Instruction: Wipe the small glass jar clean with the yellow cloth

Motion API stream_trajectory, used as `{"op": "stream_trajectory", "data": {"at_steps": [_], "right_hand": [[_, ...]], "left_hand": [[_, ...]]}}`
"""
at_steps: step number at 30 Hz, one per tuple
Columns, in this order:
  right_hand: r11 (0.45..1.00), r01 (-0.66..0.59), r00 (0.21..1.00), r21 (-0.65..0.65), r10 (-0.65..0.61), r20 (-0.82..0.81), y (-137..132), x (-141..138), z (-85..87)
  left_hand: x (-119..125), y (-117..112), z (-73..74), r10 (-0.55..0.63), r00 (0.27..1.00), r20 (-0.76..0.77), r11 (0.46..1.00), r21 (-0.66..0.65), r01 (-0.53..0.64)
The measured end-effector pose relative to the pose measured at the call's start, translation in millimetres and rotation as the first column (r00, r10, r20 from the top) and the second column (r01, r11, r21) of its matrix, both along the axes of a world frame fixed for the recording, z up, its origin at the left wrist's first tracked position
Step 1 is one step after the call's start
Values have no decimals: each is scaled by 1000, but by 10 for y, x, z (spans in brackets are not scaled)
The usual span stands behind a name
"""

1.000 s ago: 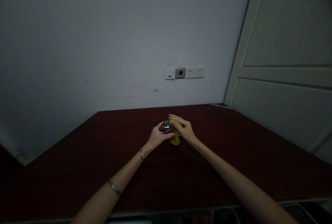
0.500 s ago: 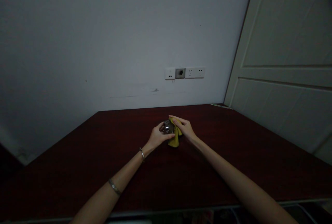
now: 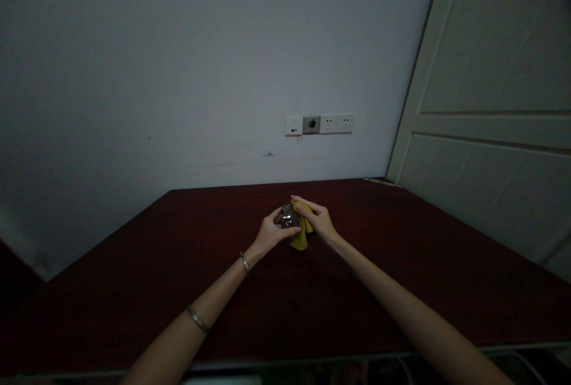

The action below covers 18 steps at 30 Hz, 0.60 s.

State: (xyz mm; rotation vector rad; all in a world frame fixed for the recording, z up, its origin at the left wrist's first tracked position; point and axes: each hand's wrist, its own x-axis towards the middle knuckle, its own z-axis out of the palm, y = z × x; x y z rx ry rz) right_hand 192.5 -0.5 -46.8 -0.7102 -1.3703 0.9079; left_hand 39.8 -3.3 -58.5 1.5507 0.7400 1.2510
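Note:
A small, shiny, dark rounded object, perhaps glass, is gripped between the thumb and fingers of my left hand. Its exact kind is hard to make out in the dim light. My right hand pinches a yellow cloth and presses it against the right side of that object. The cloth's lower end hangs down between the two hands. Both hands are over the middle of the dark red table, and the fingers behind the object are partly hidden.
The dark red tabletop reaches back to a pale wall with a row of sockets. On the right stands a white panelled door. Under the table's front edge, several unclear items show.
Hands, object and cloth keep nearly the same positions. The whole view has shifted very slightly, and the glints on the dark object look a little different.

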Motion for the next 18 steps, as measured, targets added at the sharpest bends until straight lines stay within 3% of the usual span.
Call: {"op": "stream_trajectory", "data": {"at_steps": [3,13,18], "right_hand": [[998,9,999,-70,-12,-33,14,-11,2],[957,9,978,289,-69,197,-141,-38,40],[958,37,971,285,-102,215,-117,-51,37]], "left_hand": [[7,-22,24,1,1000,29,1000,-3,-1],[-11,49,-40,49,997,53,998,24,-50],[-46,60,-55,97,994,-51,991,95,-92]]}}
